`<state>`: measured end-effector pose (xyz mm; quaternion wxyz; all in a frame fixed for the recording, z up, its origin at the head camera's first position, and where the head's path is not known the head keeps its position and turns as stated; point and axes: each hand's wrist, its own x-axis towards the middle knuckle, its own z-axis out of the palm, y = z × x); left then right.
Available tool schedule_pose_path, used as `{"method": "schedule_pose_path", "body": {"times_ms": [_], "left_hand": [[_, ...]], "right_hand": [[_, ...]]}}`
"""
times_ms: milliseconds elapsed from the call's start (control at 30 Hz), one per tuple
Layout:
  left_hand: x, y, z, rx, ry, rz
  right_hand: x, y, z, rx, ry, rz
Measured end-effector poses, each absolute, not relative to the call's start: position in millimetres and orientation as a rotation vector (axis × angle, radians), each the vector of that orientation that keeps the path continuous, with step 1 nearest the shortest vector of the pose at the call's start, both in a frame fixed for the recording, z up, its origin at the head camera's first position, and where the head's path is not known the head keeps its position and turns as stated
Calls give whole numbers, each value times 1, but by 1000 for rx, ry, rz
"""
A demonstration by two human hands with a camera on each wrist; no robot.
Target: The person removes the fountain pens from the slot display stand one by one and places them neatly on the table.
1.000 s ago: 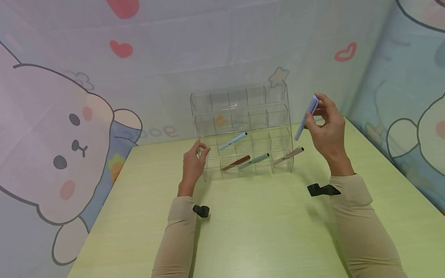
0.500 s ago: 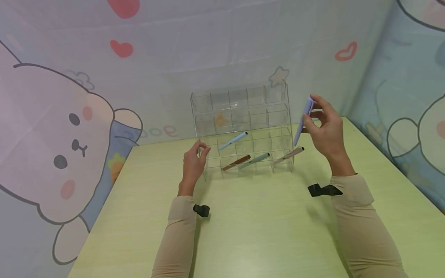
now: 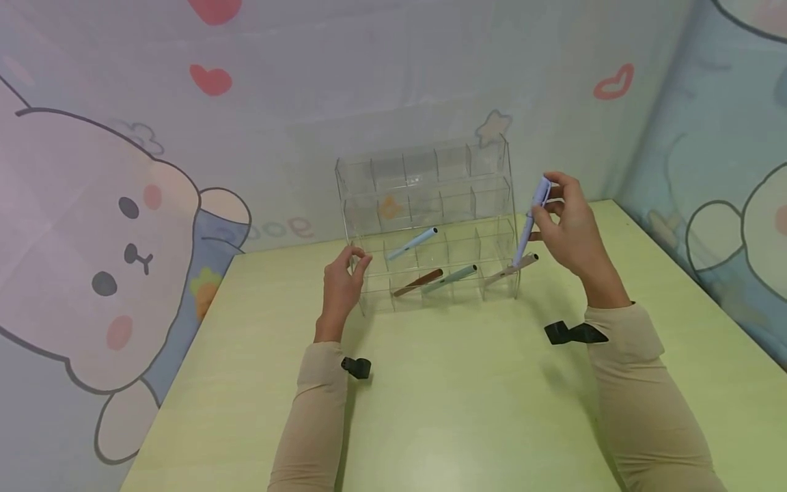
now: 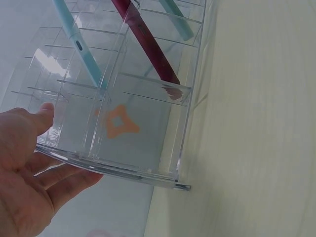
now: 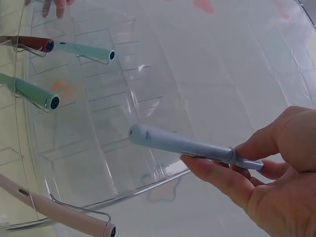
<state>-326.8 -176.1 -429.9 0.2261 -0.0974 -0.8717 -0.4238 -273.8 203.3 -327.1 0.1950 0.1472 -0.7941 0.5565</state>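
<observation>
My right hand (image 3: 572,232) pinches a lavender pen (image 3: 540,191), cap end up, at the right side of a clear tiered pen rack (image 3: 337,179). In the head view its lower tip overlaps a pinkish-beige pen (image 3: 525,262) at the right of the bottom tier. The left hand (image 3: 343,285) grips the rack's left side panel; the left wrist view shows the thumb (image 4: 45,116) on one face and fingers behind the edge. A dark red pen (image 4: 148,44) and a green pen (image 3: 455,277) lean in the bottom tier, a light blue pen (image 3: 415,242) in the tier above.
The rack stands on a pale yellow-green table (image 3: 443,396) close to a fabric backdrop (image 3: 295,89) printed with cartoon animals and hearts. A second printed panel (image 3: 695,157) rises at the right. Black wrist cameras (image 3: 356,367) sit on both cuffs.
My right hand has moved left and slightly down, bringing the lavender pen's tip over the rack's right edge. The left hand keeps its grip; the head view has shifted slightly.
</observation>
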Motion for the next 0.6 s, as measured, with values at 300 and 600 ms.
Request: {"method": "schedule_pose_path", "body": {"times_ms": [300,600], "left_hand": [[-328,-177,-429,-268,-2407,-1168],[-327,-176,-429,-281,-2397,-1164]], "right_hand": [[-269,203,-317,270,-2525,1629],[-271,200,-320,250,-2551,1777]]}}
